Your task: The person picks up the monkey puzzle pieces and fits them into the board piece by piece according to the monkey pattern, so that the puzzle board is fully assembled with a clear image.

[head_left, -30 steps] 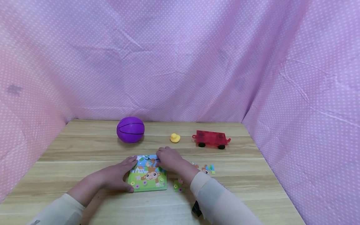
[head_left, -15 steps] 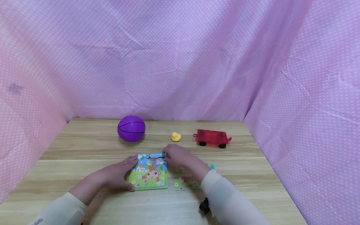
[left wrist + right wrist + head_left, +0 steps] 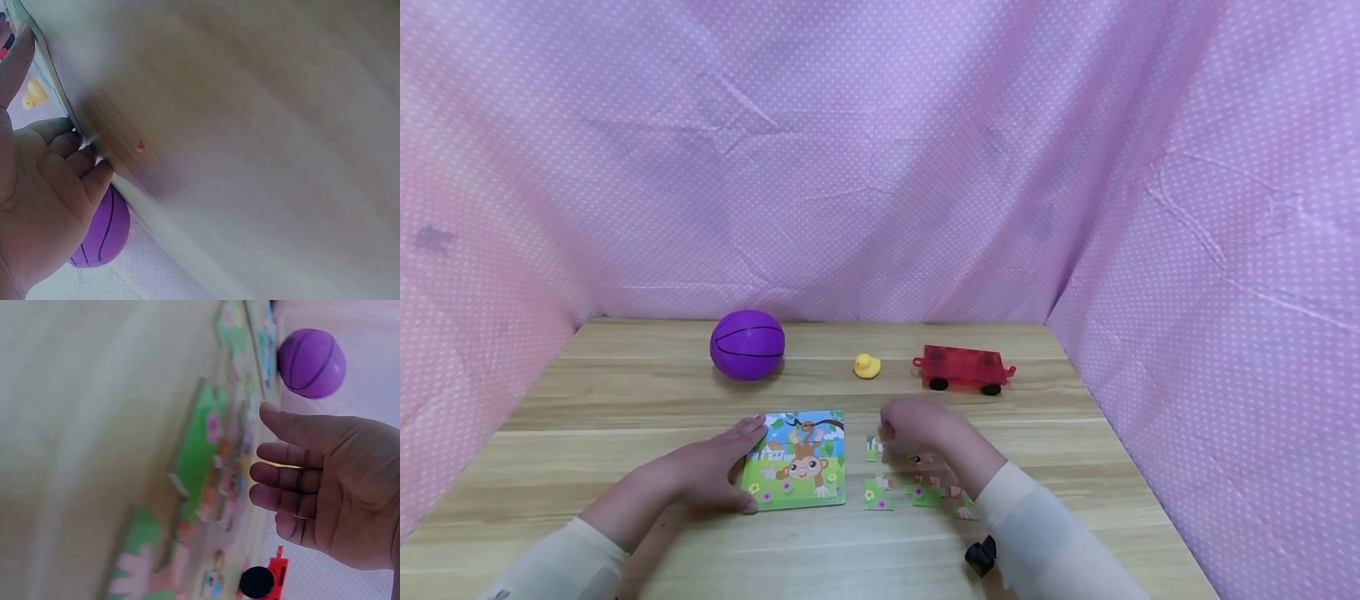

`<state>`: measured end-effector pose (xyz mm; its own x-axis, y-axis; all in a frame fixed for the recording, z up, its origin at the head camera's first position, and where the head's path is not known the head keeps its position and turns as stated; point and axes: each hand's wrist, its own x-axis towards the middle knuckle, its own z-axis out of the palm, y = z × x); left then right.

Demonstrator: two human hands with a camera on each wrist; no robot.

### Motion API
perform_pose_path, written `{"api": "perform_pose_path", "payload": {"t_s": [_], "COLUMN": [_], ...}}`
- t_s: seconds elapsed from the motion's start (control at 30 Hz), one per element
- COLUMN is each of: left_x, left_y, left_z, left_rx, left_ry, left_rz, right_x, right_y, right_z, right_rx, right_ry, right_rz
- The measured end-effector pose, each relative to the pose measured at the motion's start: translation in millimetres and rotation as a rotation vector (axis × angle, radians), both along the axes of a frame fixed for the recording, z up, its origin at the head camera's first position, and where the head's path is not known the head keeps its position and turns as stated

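Note:
A square puzzle board point(image 3: 801, 493) with a monkey picture lies flat on the table. My left hand point(image 3: 715, 468) rests along its left side, thumb at the near corner and fingertips at the far one. To the right of the board, my right hand point(image 3: 925, 427) is over loose jigsaw pieces point(image 3: 877, 493) that lie in rough rows. In the right wrist view, its fingers are relaxed and spread with nothing between them, beside a green jigsaw piece point(image 3: 195, 440). Part of the pieces is hidden under this hand and forearm in the head view.
Behind the board stand a purple ball point(image 3: 747, 345), a yellow rubber duck point(image 3: 867, 366) and a red toy wagon point(image 3: 962, 369) with black wheels. Pink dotted cloth point(image 3: 880, 167) hangs around the wooden table point(image 3: 587, 400). A small black device point(image 3: 981, 556) is at my right sleeve.
My right hand has left the board's upper right corner and moved right over the loose pieces, uncovering that corner. My left hand has stayed at the board's left side.

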<state>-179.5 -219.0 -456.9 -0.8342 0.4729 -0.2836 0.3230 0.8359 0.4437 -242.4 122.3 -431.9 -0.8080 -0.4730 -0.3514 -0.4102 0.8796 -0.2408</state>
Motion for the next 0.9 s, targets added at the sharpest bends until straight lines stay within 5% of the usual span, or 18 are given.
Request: {"api": "perform_pose_path", "payload": {"t_s": [0.37,0.9], "left_x": [0.4,0.5], "left_y": [0,-1], "left_z": [-0.4,-1.9], "left_rx": [0.005,0.011], "left_ry": [-0.006,-0.012], "left_rz": [0.007,0.021], "right_x": [4.7,-6.2], "right_y": [-3,-8], "right_z": [-10.7,-3.4], "right_rx": [0.058,-0.315], "right_ry": [0.111,-0.071], "right_rz": [0.065,0.031]}}
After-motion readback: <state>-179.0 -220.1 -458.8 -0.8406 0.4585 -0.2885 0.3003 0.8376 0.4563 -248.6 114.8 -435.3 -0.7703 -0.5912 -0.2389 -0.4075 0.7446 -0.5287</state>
